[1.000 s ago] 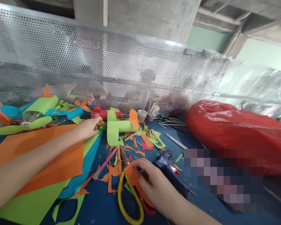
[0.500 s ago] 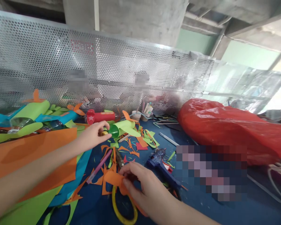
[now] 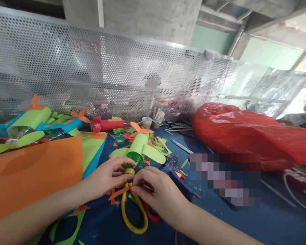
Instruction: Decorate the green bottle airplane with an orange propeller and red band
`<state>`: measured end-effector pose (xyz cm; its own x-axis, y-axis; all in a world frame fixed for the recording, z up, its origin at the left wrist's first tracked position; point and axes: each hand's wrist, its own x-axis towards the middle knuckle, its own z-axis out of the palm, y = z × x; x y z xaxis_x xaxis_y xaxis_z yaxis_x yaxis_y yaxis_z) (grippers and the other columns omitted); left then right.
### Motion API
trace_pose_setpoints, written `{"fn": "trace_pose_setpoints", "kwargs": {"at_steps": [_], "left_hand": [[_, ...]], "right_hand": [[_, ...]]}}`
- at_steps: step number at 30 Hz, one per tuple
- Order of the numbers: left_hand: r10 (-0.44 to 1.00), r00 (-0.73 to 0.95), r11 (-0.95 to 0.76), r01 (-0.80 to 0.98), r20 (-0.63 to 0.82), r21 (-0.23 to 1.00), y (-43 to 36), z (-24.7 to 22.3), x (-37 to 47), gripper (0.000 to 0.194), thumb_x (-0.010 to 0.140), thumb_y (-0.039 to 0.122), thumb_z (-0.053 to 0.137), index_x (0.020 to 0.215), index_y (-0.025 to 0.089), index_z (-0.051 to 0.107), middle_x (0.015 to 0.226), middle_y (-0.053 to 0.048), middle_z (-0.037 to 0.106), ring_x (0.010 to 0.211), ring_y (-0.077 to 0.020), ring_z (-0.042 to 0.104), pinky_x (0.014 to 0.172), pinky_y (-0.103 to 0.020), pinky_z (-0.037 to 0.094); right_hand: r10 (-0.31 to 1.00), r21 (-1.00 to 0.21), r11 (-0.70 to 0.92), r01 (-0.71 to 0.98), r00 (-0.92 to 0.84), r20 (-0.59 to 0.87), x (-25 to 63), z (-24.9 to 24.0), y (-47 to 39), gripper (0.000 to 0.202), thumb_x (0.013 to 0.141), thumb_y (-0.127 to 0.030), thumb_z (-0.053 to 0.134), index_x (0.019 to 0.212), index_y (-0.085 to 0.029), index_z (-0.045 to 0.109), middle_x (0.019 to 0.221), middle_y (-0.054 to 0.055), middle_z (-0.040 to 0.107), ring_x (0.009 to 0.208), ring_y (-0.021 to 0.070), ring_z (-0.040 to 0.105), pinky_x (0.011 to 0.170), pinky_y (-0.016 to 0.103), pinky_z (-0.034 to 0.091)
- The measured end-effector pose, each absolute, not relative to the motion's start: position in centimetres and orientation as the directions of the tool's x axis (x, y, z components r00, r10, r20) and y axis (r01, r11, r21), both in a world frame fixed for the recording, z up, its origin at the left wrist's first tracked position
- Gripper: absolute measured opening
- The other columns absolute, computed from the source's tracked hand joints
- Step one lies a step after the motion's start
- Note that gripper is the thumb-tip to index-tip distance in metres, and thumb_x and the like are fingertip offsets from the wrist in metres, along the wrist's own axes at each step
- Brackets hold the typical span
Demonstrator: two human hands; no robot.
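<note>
Head view: left hand holds the bottle plane near its neck, right hand pinches orange paper, best gripped lightly, uncreased.

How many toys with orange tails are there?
3: a green toy held by the left hand, a blue toy farther left, and another green toy left of the blue one. More may be hidden.

Mid-frame, the bottle plane is lime with orange tail fins (its cap yellow); left of centre, a red bottle model bears a pale star.
</note>
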<state>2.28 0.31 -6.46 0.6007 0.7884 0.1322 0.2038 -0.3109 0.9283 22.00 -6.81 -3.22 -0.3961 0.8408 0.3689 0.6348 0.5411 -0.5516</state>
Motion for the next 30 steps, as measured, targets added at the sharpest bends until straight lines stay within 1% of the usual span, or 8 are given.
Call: {"fn": "trace_pose_setpoints", "kwargs": {"at_steps": [7,11,14,16,19,22,27,30], "left_hand": [[0.728,0.675,-0.349,0.214,0.12,0.913,0.1,-7.0,2.5,0.038,0.087,0.031,0.058,0.125,0.032,0.06,0.112,-0.004,0.063,0.101,-0.0216,0.063,0.089,-0.037,0.051],[0.688,0.695,-0.58,0.355,0.208,0.733,0.0,-7.1,2.7,0.035,0.09,0.03,0.055,0.124,0.034,0.063,0.098,-0.003,0.061,0.091,-0.0204,0.06,0.083,-0.035,0.05],[0.674,0.702,-0.611,0.358,0.228,0.706,0.0,-7.4,2.7,0.035,0.091,0.032,0.054,0.125,0.033,0.062,0.096,-0.003,0.057,0.087,-0.0193,0.058,0.08,-0.033,0.048],[0.675,0.701,-0.615,0.362,0.231,0.7,0.1,-7.5,2.6,0.036,0.092,0.033,0.053,0.126,0.033,0.061,0.093,-0.002,0.055,0.084,-0.0182,0.057,0.079,-0.032,0.048],[0.69,0.689,-0.612,0.39,0.223,0.688,0.0,-7.3,2.6,0.037,0.091,0.03,0.053,0.127,0.035,0.061,0.092,-0.001,0.054,0.082,-0.0168,0.056,0.077,-0.03,0.047],[0.704,0.68,-0.605,0.424,0.205,0.674,-0.2,-6.9,2.6,0.039,0.091,0.029,0.052,0.128,0.035,0.06,0.091,0.0,0.054,0.079,-0.0162,0.054,0.075,-0.029,0.046],[0.71,0.679,-0.589,0.427,0.188,0.686,-0.6,-6.8,2.5,0.037,0.093,0.039,0.049,0.128,0.038,0.059,0.09,0.0,0.053,0.075,-0.0162,0.053,0.072,-0.029,0.046],[0.717,0.67,-0.59,0.435,0.193,0.681,-0.6,-7.0,2.3,0.037,0.094,0.041,0.047,0.129,0.04,0.057,0.089,0.0,0.052,0.075,-0.0161,0.053,0.072,-0.029,0.046]], "right_hand": [[0.716,-0.351,0.697,0.626,-0.571,0.402,22.6,-3.0,-6.6,0.007,0.089,-0.025,0.062,0.087,-0.019,0.06,0.082,0.001,0.066,0.074,0.013,0.06,0.067,0.022,0.046],[0.55,-0.076,0.807,0.585,-0.7,0.456,22.6,-2.3,-6.9,0.019,0.098,-0.024,0.047,0.085,-0.016,0.058,0.08,0.004,0.065,0.075,0.0143,0.059,0.068,0.024,0.046],[0.422,0.139,0.848,0.512,-0.809,0.409,22.3,-1.9,-7.2,0.023,0.098,-0.017,0.043,0.081,-0.016,0.058,0.08,0.005,0.064,0.075,0.0153,0.057,0.066,0.026,0.043],[0.381,0.201,0.859,0.47,-0.851,0.363,22.2,-1.8,-7.6,0.025,0.097,-0.013,0.043,0.078,-0.017,0.058,0.078,0.004,0.064,0.072,0.0153,0.056,0.063,0.027,0.042],[0.381,0.181,0.874,0.451,-0.867,0.322,22.6,-1.9,-8.4,0.028,0.098,-0.013,0.041,0.077,-0.017,0.059,0.076,0.004,0.064,0.071,0.0152,0.056,0.062,0.027,0.043],[0.442,0.096,0.864,0.495,-0.835,0.328,23.8,-2.3,-9.3,0.029,0.1,-0.016,0.037,0.086,-0.018,0.062,0.081,0.006,0.068,0.079,0.0155,0.06,0.072,0.027,0.047],[0.595,-0.113,0.794,0.597,-0.725,0.347,25.7,-3.1,-10.0,0.021,0.099,-0.021,0.043,0.097,-0.019,0.064,0.09,0.008,0.07,0.088,0.0158,0.064,0.081,0.028,0.05],[0.633,-0.26,0.774,0.577,-0.711,0.307,26.2,-3.1,-10.1,0.018,0.097,-0.026,0.048,0.101,-0.018,0.064,0.095,0.007,0.071,0.091,0.0155,0.064,0.083,0.028,0.05]]}}
